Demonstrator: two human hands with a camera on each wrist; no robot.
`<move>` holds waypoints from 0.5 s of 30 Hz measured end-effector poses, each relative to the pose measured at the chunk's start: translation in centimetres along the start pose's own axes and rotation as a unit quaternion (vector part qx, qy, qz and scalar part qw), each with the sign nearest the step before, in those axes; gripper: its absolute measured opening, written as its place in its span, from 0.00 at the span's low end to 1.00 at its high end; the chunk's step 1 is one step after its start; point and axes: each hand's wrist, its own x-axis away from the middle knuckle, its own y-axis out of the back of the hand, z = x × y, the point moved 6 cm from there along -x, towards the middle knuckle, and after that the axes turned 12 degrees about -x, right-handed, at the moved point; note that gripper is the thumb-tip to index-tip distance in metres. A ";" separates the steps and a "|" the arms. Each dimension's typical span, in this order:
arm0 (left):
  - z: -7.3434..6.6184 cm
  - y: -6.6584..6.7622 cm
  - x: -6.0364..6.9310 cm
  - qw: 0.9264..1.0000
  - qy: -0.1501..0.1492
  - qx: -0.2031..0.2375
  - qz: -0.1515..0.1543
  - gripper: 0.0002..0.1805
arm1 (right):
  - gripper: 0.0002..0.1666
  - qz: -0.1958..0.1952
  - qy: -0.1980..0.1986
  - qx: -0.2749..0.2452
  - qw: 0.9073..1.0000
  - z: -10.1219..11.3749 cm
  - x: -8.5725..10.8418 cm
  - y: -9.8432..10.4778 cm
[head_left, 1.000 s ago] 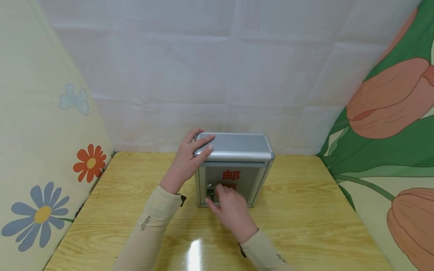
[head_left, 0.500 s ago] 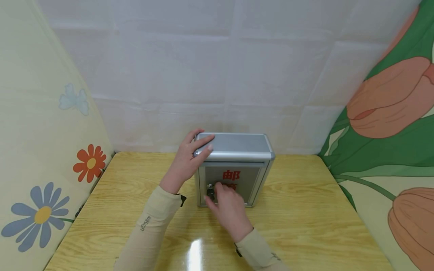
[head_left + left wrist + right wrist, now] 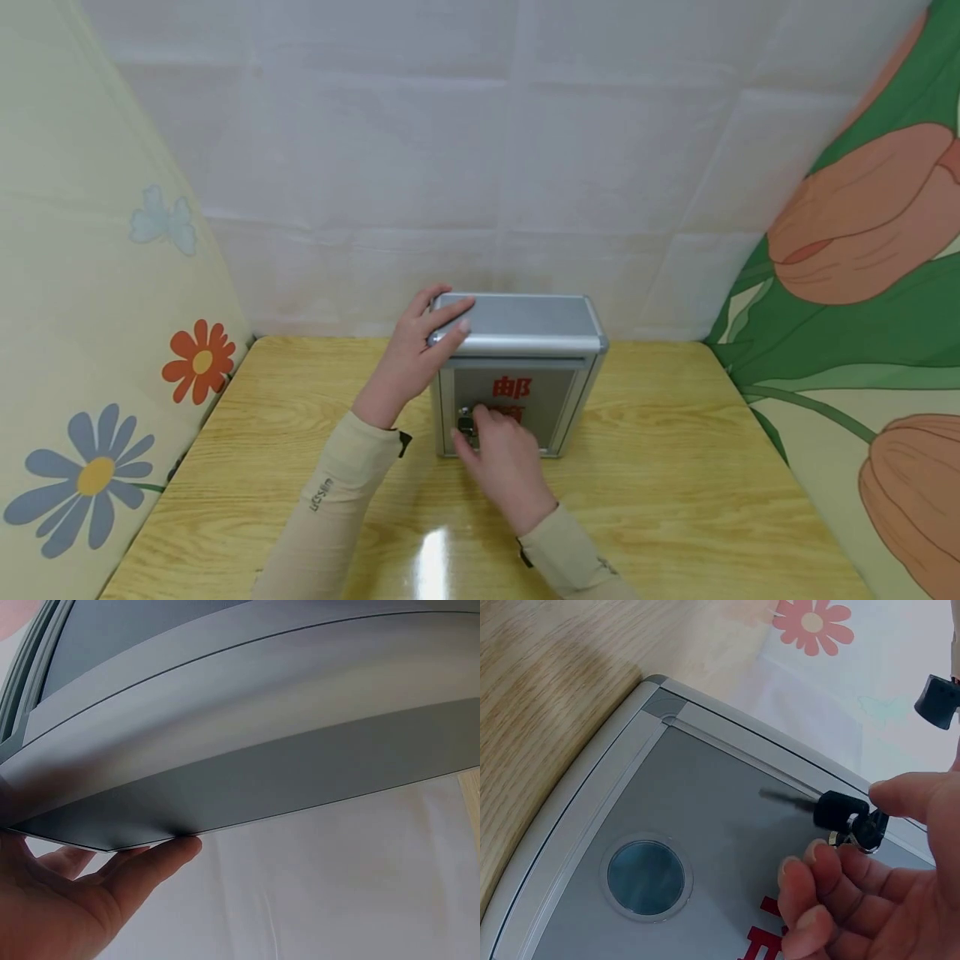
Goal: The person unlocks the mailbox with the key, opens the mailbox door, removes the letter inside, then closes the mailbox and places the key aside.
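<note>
A silver-grey metal box (image 3: 525, 321) with red characters on its front stands upright on the wooden table. My left hand (image 3: 408, 350) rests spread over its top left corner; in the left wrist view the left hand (image 3: 82, 900) has its fingers against the box's top panel (image 3: 247, 791). At the lock on the front's left side, my right hand (image 3: 510, 467) is beside a black-headed key (image 3: 466, 426). Up close, the right hand (image 3: 877, 877) pinches a key at the lock between thumb and curled fingers, while a second black-headed key (image 3: 838, 811) dangles from the ring.
Table surface (image 3: 675, 467) lies on both sides of the box. A pale cloth (image 3: 480, 167) hangs behind, with flower-printed cloths (image 3: 75, 333) at left and right. A round window (image 3: 646, 877) is set in the box's front.
My right hand and forearm have shifted slightly left, and the black key head has changed its angle a little. The left hand and the box have stayed in place.
</note>
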 end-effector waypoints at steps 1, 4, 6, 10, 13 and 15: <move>0.0 0.0 0.0 1.000 0.000 0.000 0.000 0.26 | 0.19 0.001 -0.001 0.000 1.000 0.0 0.0 0.0; 0.0 0.0 0.0 1.000 -0.003 -0.001 -0.002 0.26 | 0.19 0.005 -0.004 -0.004 1.000 0.1 0.1 0.0; 0.0 0.0 0.0 1.000 -0.003 -0.002 -0.002 0.25 | 0.19 0.009 -0.007 -0.007 1.000 0.2 0.1 0.0; 0.1 0.0 0.0 1.000 -0.004 -0.003 -0.002 0.25 | 0.19 0.013 -0.011 -0.010 1.000 0.3 0.1 -0.1; 0.1 0.0 0.0 1.000 -0.003 -0.002 -0.001 0.25 | 0.19 0.013 -0.014 -0.015 1.000 0.2 0.1 -0.2; 0.1 0.0 0.0 1.000 -0.002 0.000 0.001 0.25 | 0.19 0.016 -0.018 -0.027 0.999 0.2 0.1 -0.3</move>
